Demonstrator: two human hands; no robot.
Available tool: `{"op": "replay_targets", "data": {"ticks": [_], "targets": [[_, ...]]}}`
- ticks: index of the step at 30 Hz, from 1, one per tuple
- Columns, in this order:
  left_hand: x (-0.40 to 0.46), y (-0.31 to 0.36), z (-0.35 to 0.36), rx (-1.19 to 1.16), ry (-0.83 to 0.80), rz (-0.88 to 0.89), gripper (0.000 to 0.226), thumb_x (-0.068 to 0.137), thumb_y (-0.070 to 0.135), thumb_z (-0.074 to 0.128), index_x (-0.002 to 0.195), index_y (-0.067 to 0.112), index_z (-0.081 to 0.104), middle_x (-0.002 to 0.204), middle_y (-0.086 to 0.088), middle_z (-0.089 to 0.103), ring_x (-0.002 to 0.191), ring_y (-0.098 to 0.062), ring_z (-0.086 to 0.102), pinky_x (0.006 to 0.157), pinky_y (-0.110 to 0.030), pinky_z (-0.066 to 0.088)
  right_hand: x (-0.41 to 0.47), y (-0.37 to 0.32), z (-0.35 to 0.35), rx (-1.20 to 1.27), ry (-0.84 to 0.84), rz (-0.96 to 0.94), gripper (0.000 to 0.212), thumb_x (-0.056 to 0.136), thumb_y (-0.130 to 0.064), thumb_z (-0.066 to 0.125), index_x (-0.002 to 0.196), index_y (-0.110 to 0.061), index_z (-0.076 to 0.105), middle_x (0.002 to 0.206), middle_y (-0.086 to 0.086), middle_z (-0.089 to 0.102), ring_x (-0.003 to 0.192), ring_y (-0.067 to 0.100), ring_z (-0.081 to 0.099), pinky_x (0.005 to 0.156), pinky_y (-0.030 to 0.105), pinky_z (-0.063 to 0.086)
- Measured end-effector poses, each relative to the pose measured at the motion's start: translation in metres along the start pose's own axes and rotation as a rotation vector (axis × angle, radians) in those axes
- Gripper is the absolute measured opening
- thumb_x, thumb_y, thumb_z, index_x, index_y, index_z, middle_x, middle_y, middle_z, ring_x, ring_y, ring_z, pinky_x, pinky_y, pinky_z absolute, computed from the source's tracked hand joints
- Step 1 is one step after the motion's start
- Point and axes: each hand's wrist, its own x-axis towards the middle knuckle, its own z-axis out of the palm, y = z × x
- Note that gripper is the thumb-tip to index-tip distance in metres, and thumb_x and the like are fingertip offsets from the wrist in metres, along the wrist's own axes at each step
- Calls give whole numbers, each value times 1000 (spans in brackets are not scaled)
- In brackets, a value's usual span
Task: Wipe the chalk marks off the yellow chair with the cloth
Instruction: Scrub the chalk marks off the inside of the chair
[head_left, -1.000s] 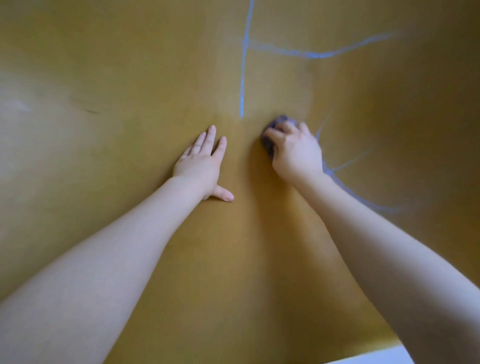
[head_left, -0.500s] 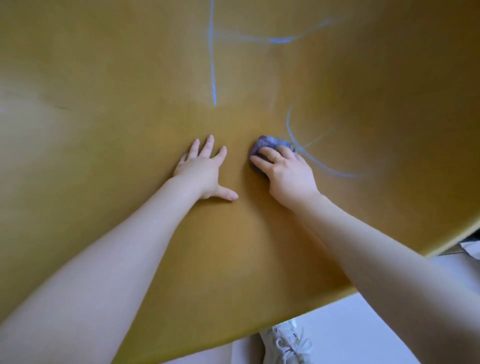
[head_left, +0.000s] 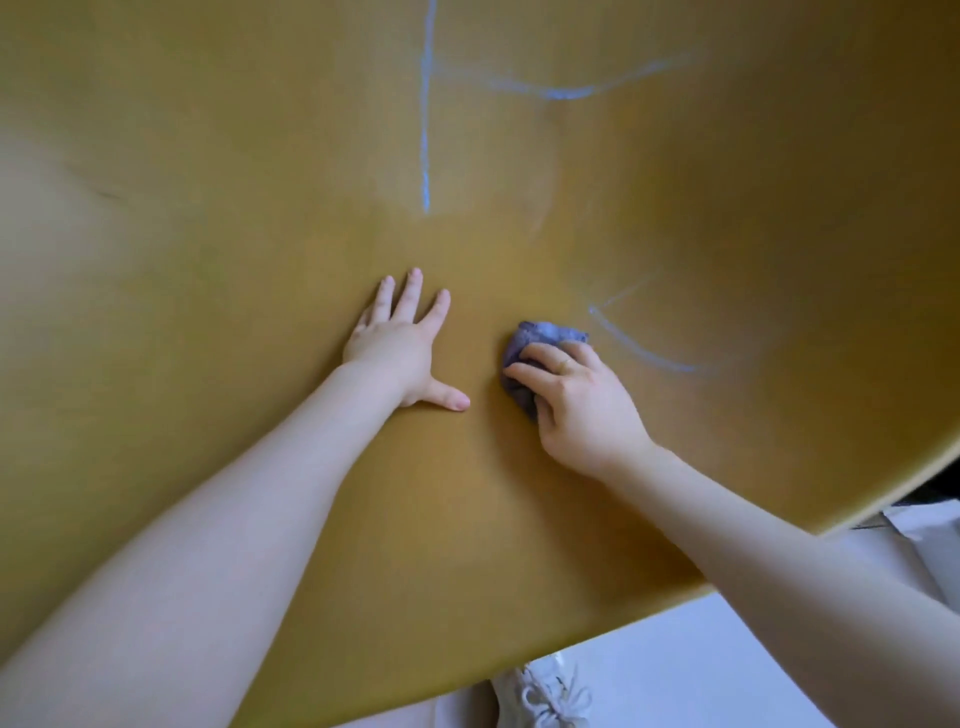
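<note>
Yellow chair (head_left: 208, 260) filling nearly the whole head view, its curved seat surface seen from close above. Left hand (head_left: 400, 343) lying flat on the seat, fingers straight and spread, thumb stuck out toward the right, holding nothing. Right hand (head_left: 582, 400) just beside it, fingers curled over a bunched purple cloth (head_left: 540, 335) and pressing it onto the seat (a ring visible on one finger). Cloth poking out past the fingertips and on the thumb side.

Blue chalk marks remaining on the surface: a long straight chalk line (head_left: 426, 130) running from the top edge of the view down to a point above the left hand; a curved chalk stroke (head_left: 561, 93) branching off to the right near the top; a shorter chalk arc (head_left: 639, 348) just to the right of the cloth, near it but not under it. Faint pale smears between the straight line and the arc.

Below the seat's rim, pale floor (head_left: 701, 665) and a white laced shoe (head_left: 545, 696).
</note>
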Motion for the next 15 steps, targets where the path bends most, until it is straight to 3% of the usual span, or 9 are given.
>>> {"op": "replay_targets", "data": {"ticks": [4,10,15], "targets": [[-1,2,-1,0,6,-1,121,65,65,68,148,31,-12,152,2,-32,143,-24,-21,117,-40,6,-40,-16,-13,67,-153,-113,44,75,-17,33,103,-19,67,112,1,64,90,32,57,75,39,53],[-1,3,1,24,5,-15,120,66,66,67,148,31,-13,152,2,-31,143,-23,-21,116,-40,7,0,13,-16,-20,-47,-137,43,78,-23,34,101,-18,69,108,3,67,87,33,61,58,40,56],[0,5,0,56,-7,-40,120,66,66,67,147,32,-15,152,2,-32,143,-23,-21,116,-40,7,58,65,-17,-96,39,-25,42,78,-18,36,106,-13,67,111,11,64,97,40,55,80,48,49]]}}
